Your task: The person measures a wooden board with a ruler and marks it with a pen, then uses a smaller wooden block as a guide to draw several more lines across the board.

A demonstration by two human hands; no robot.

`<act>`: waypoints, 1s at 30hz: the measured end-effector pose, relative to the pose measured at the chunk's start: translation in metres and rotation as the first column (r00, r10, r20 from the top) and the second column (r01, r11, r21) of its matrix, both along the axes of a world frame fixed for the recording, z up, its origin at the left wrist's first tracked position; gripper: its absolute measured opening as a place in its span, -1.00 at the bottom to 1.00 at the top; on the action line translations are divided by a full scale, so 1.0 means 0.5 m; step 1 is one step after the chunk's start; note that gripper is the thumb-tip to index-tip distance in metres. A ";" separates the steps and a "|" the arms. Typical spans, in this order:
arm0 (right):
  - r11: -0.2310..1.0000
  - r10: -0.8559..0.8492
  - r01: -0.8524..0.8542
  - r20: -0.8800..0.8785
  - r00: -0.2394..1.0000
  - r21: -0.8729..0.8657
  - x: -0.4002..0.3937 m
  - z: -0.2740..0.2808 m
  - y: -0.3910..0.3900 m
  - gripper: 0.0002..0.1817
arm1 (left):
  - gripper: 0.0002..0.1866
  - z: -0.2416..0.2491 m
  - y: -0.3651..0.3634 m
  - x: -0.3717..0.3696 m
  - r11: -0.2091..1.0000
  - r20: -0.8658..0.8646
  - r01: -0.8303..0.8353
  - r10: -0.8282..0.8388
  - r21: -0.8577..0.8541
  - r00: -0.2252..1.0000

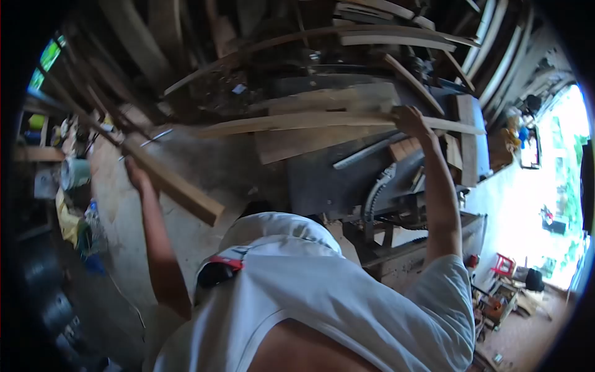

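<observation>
My left hand (137, 173) is wrapped round a thick wooden beam (173, 186), which slants from upper left down to its cut end near my waist. Over the dark machine table (316, 180), my right hand (410, 120) grips a long thin wooden strip (297, 123) near its right part. The strip runs leftward across a wide flat board (279, 146) on the table. Just below my right hand are small wood blocks (405, 149) and a straight metal-coloured bar (362, 152).
Long planks (139, 37) lean at the back. A ribbed hose (374, 197) curves at the table's front edge. A bucket (75, 173) and bags stand at the left. A red stool (504, 265) and scattered items lie at the lower right, near a bright opening.
</observation>
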State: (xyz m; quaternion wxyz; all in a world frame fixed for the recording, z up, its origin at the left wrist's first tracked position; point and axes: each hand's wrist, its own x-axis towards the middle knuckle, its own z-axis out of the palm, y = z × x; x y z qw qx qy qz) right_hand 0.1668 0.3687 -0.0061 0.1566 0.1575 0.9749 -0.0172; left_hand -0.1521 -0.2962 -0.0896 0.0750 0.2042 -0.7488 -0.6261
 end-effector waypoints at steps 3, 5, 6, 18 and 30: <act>0.991 0.076 -0.061 -0.129 0.989 0.118 0.009 -0.053 0.038 -0.75 | -0.44 0.029 0.003 0.014 0.989 0.080 0.000 -0.012 0.146 0.997; 0.988 -0.152 0.145 -0.227 0.962 -0.049 0.004 -0.021 0.002 -0.74 | -0.47 -0.014 -0.048 0.000 0.967 -0.017 0.045 -0.042 0.251 0.999; 0.992 -0.120 0.105 -0.325 0.938 -0.063 0.005 -0.040 0.005 -0.72 | -0.47 0.021 -0.024 0.020 0.975 0.063 -0.041 0.028 0.219 0.998; 0.946 0.266 -0.136 -0.463 0.845 0.294 0.082 -0.095 0.002 -0.44 | -0.44 0.072 0.043 0.044 0.988 0.116 -0.019 0.001 0.151 0.993; 0.986 -0.043 0.085 -0.277 0.960 0.142 0.111 -0.055 0.071 -0.53 | -0.54 0.148 0.156 0.057 0.944 0.007 0.103 -0.111 0.314 0.994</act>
